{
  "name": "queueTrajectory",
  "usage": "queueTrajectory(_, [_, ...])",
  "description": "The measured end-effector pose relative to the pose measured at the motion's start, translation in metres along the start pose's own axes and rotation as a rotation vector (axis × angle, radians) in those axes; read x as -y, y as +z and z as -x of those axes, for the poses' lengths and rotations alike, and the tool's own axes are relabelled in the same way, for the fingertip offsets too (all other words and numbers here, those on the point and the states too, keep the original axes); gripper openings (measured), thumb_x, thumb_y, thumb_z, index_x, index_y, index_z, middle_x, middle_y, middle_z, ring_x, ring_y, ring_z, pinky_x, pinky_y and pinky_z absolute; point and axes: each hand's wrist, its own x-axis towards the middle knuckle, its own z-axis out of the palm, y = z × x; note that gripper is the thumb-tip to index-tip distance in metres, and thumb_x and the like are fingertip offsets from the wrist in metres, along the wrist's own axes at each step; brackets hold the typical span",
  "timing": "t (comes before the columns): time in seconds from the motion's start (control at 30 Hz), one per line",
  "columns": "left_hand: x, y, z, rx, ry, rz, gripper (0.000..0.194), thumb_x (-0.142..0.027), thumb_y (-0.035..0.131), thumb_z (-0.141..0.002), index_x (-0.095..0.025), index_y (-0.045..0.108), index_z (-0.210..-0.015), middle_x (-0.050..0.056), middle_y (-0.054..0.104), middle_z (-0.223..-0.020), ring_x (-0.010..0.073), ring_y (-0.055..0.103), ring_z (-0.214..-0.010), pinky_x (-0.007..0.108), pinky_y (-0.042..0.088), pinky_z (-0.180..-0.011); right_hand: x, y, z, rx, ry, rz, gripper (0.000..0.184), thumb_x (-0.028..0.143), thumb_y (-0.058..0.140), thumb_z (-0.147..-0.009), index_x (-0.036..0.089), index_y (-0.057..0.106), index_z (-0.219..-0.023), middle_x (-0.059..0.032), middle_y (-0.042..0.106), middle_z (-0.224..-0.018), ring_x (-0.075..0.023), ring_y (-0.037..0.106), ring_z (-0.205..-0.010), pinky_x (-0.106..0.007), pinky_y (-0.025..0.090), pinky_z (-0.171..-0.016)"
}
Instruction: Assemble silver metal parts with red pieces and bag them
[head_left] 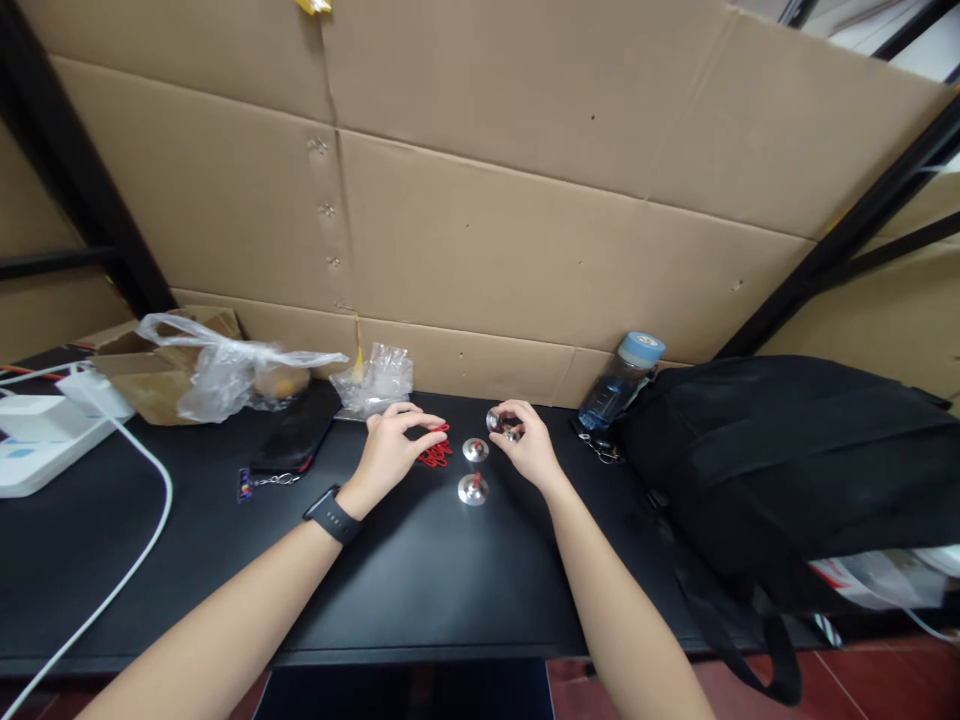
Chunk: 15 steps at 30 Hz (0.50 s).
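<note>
My left hand [397, 440], with a dark watch on its wrist, pinches a bundle of red cord [435, 453] between thumb and fingertips. In my right hand [527, 443] is a shiny finger cymbal [493, 421], held by its edge; more bright metal shows under the fingers, partly hidden. Between the hands lie two further finger cymbals on the black tabletop, a far one [470, 450] and a nearer one [466, 491]. Each has a small red loop standing up from its middle.
Left stand a white power strip [45, 455], an open carton [142, 385], a tied plastic bag [225, 375] and a black pouch [296, 432]. Clear packaging [379, 378] lies behind my left hand. Right are a blue-lidded bottle [619, 385], keys [600, 447] and a black backpack [787, 460].
</note>
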Motion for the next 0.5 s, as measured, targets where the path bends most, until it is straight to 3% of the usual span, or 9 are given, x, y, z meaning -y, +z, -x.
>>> queueTrajectory(0.3, [0.003,0.005,0.003,0.121,0.059,0.087,0.010,-0.037,0.071,-0.090,-0.037,0.081,-0.093,-0.002,0.079,-0.094,0.0243,0.060,-0.114,0.045,0.039,-0.100,0.046,0.030,0.014,0.052,-0.020,-0.377,0.036,0.032,0.083,-0.075,0.024,0.066,-0.106,-0.0097,0.064,-0.122,-0.0245,0.065,-0.108,-0.033,0.056,-0.077])
queueTrajectory(0.5, [-0.009,0.003,0.005,0.053,0.136,-0.075,0.021,-0.038,0.060,-0.097,-0.031,0.079,-0.090,0.002,0.073,-0.108,0.0245,0.058,-0.113,0.045,0.034,-0.095,0.049,0.037,0.018,0.019,-0.001,-0.421,0.038,0.033,0.085,-0.074,0.024,0.066,-0.106,-0.0090,0.065,-0.121,-0.0236,0.065,-0.106,-0.033,0.056,-0.077])
